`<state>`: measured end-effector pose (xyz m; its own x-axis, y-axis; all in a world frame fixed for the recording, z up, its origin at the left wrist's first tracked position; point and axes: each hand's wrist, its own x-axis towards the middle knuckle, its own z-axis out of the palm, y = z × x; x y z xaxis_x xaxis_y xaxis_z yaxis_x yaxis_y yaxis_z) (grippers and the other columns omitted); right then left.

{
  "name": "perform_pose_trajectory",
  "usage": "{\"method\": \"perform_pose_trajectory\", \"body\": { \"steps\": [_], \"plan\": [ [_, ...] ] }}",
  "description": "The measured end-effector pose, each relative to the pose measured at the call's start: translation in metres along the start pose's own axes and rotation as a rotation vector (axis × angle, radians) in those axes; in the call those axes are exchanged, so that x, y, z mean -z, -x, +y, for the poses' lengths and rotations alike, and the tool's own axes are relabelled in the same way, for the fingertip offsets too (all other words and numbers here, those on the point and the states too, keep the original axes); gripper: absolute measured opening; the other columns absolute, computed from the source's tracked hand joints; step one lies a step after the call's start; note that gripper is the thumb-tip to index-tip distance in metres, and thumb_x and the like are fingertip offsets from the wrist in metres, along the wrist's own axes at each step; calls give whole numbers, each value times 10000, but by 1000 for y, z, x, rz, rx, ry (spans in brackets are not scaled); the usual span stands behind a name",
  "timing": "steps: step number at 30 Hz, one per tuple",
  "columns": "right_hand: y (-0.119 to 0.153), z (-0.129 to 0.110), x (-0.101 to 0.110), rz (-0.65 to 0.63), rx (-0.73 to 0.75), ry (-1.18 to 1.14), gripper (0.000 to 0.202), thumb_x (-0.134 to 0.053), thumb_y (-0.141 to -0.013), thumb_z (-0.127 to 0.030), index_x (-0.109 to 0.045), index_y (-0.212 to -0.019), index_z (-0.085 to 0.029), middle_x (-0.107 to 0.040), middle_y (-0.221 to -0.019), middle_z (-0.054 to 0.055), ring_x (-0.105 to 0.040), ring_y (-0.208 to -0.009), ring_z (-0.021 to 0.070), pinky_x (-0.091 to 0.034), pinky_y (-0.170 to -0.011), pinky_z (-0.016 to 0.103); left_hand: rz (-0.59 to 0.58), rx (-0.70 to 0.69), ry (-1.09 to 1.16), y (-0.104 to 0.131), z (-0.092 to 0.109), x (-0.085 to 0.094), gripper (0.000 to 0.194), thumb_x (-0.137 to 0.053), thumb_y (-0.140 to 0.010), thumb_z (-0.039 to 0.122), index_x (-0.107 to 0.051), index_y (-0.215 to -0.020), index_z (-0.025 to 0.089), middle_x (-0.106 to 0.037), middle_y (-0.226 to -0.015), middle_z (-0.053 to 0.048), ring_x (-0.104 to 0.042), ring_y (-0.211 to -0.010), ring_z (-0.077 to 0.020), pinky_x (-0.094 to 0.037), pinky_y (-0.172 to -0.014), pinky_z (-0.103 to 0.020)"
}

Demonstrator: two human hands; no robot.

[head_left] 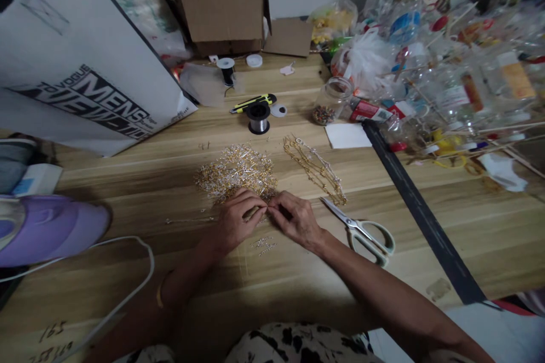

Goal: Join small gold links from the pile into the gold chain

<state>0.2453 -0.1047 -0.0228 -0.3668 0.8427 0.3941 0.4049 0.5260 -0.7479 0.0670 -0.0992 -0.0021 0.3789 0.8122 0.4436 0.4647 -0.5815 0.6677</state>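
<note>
My left hand (pixel 240 216) and my right hand (pixel 294 216) meet at the fingertips over the wooden table, both closed in a pinch. What sits between the fingers is too small to make out. Just beyond them lies a pile of gold and silver jewelry pieces (pixel 238 167). A thin chain (pixel 189 220) stretches out to the left of my left hand. Several short silver chain bits (pixel 264 244) rest nearer to me, below the hands. Past my right hand are gold and silver chains (pixel 313 170) laid lengthwise, and scissors (pixel 366 232) with pale handles.
A wire spool (pixel 259 119) and a yellow-black box cutter (pixel 253 103) lie behind the pile. At left stand a purple iron (pixel 55 229) with a white cord and a large white bag (pixel 85 68). Plastic bottles (pixel 455 91) crowd the right, beside a black strip (pixel 421 210).
</note>
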Motion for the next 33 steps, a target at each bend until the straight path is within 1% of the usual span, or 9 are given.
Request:
{"method": "perform_pose_trajectory", "body": {
  "steps": [4, 7, 21, 26, 29, 33],
  "plan": [
    [-1, -1, 1, -5, 2, -6, 82, -525, -900, -201, -584, -852, -172, -625, -770, 42, -583, -681, 148, -450, -636, 249, 13, -23, 8, 1, 0, -1, 85, -598, -826, 113, -639, -772, 164, -650, -719, -36, -556, -722, -155, -469, -694, -300],
    [-1, -1, 1, -14, -5, -4, 89, -516, -903, -207, -583, -854, -176, -627, -774, 44, -586, -690, 151, -454, -644, 251, 12, -13, 19, 1, -1, -1, 71, -608, -830, 128, -643, -779, 162, -651, -725, -34, -563, -729, -155, -472, -700, -300],
    [0, 0, 0, -15, -3, -13, 101, -527, -906, -235, -592, -853, -179, -621, -756, 40, -575, -670, 145, -451, -635, 250, 4, -3, 0, 1, -1, -1, 130, -572, -858, 145, -617, -737, 161, -643, -701, -34, -555, -705, -156, -454, -686, -303],
    [1, 0, 0, -16, -31, -26, 106, -558, -897, -261, -601, -948, -179, -621, -749, 29, -582, -667, 138, -460, -645, 243, 46, -5, 8, 1, -4, -2, 130, -589, -842, 136, -611, -718, 170, -642, -687, -21, -559, -687, -151, -453, -696, -317],
    [0, -1, 0, -12, -42, -29, 121, -564, -894, -273, -601, -963, -180, -620, -736, 21, -580, -649, 132, -460, -638, 237, 84, 17, 29, 0, -5, -3, 124, -607, -825, 135, -617, -709, 176, -643, -688, -16, -572, -687, -148, -461, -695, -312],
    [0, -1, 0, -5, -36, -24, 107, -576, -886, -262, -602, -944, -175, -616, -731, 20, -580, -643, 132, -459, -629, 234, 95, 77, 78, 0, -5, -2, 120, -625, -812, 147, -622, -695, 175, -645, -674, -18, -575, -669, -146, -468, -685, -309]
  ]
}}
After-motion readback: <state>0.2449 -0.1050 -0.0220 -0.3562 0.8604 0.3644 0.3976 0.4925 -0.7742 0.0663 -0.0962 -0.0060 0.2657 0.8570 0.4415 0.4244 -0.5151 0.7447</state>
